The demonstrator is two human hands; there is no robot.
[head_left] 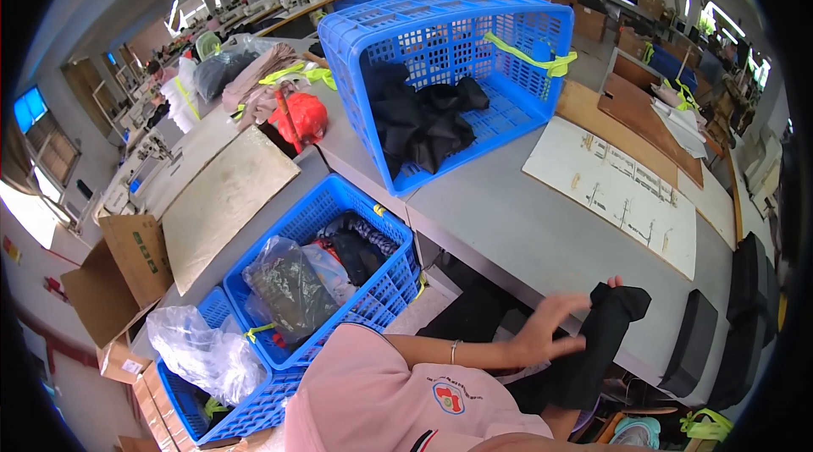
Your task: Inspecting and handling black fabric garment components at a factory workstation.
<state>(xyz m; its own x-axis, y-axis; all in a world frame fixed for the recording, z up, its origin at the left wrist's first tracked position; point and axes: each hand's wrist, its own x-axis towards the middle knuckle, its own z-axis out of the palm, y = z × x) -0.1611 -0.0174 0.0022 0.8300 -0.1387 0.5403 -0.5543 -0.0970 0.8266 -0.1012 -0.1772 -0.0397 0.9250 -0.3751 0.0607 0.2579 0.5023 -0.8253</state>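
Note:
A piece of black cloth (597, 342), folded or tube-like, stands up in front of me at the table's near edge. My right hand (615, 281) is mostly hidden behind or inside it; only fingertips show at its top, gripping the cloth. Beside the cloth, on its left, is my left hand (546, 332), fingers spread and slightly blurred, with nothing held in them. Whether those fingers touch the cloth, I cannot tell. Stacked black pieces (690, 344) lie along the table edge to the right.
A big blue basket (339, 54) lies on its side on the grey table (474, 215), black cloth pieces (423, 118) inside. White marked boards (610, 190) lie at right. Lower left, blue crates (381, 316) hold bagged goods, near a cardboard box (135, 261) and a red bag (303, 118).

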